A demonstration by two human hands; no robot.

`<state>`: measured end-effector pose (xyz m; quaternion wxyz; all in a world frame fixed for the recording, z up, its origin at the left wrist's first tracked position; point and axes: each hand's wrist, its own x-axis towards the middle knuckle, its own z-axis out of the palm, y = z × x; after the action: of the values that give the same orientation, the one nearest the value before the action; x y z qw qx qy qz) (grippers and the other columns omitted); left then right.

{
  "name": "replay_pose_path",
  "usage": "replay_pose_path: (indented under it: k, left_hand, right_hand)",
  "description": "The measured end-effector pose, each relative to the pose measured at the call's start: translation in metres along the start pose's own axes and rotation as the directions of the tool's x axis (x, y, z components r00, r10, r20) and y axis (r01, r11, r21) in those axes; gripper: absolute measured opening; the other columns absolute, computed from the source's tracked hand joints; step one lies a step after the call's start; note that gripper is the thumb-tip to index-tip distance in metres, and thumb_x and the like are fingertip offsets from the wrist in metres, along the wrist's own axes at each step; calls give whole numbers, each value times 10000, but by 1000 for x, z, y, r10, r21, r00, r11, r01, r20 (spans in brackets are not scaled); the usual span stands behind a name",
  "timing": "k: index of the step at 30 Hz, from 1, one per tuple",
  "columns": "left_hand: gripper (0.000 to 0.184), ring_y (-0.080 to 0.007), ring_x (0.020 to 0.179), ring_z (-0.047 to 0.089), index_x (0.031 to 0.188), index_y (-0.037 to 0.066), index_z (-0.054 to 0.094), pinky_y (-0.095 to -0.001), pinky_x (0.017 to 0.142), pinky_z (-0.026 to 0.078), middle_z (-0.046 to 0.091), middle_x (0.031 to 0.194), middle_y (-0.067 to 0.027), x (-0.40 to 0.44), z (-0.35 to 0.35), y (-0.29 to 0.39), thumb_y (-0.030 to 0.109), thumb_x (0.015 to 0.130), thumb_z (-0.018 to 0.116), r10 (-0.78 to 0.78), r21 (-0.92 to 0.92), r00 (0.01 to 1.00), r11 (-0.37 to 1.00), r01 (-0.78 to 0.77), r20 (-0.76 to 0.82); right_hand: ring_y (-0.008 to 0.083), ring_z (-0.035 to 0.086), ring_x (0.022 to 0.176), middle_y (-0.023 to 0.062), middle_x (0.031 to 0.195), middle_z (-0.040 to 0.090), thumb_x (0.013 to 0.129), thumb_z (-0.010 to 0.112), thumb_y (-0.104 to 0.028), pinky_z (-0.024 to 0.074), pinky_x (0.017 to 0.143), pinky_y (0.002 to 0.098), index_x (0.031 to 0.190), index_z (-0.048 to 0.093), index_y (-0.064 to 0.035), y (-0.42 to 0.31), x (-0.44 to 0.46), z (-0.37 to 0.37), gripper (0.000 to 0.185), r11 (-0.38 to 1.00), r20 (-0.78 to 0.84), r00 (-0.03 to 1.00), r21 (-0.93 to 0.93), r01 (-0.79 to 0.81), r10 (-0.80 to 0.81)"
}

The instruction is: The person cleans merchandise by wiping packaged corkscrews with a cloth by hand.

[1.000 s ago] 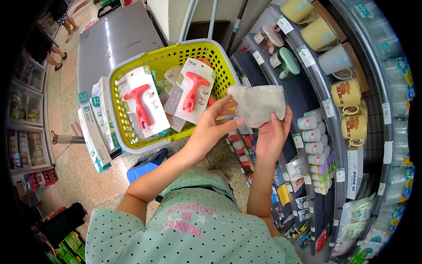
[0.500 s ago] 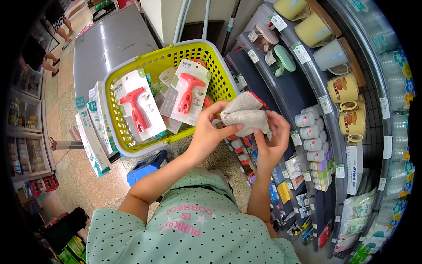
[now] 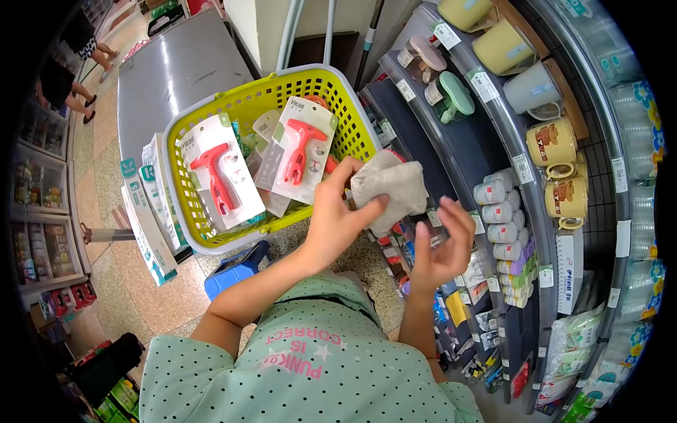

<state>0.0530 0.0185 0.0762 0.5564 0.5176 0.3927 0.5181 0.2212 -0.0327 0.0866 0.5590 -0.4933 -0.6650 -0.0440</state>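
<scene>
The left hand (image 3: 338, 215) pinches the folded grey cloth (image 3: 391, 189) between thumb and fingers; the right hand (image 3: 446, 247), open and holding nothing, is near it at about four o'clock. From the cloth, the green basket (image 3: 185, 211) with red packaged tools (image 3: 220, 180) lies toward ten o'clock, shelved mugs (image 3: 532, 88) toward two.

Basket (image 3: 243, 97) ahead of you, slightly L. In it: 2 carded tools (image 3: 217, 176), side by side atop other pkgs. Metal counter (image 3: 176, 63) behind basket, to L. Flat boxes (image 3: 149, 236) just L of basket. Poles (image 3: 330, 35) beyond. Shelving (image 3: 458, 144) to your R, w/ mugs (image 3: 551, 143) on it. Cloth (image 3: 396, 189) in your L hand (image 3: 337, 220), btwn basket & shelving.
</scene>
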Motion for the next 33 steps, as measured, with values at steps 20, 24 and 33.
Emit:
replay_pose_path:
  k: [20,24,33]
  left_hand:
    - [484,-161,1106,607,1279,-2,534,-311,977,464,646,1175,-86,22,-17,-1,161,856,703,-496,-347,697,623,701,518]
    - [470,-153,1118,549,1290,24,529,-319,1005,413,603,1258,-97,16,-13,18,164,872,691,-550,-108,780,793,600,297]
    - [652,-289,1180,498,1241,177,629,-460,943,322,594,1223,6,-5,-20,22,54,605,705,486,571,779,534,-624,396]
  right_hand:
    - [180,679,1018,-45,1117,714,774,749,-41,386,1096,540,1006,733,-205,5,19,-4,284,955,320,903,21,294,-285]
    - [170,699,915,-32,989,739,773,726,-12,417,1059,494,937,757,-167,6,23,-3,227,956,302,911,-5,295,-280]
    - [179,699,868,1,966,743,729,704,30,444,1036,473,919,774,-146,-1,27,-16,268,968,276,930,12,250,-243]
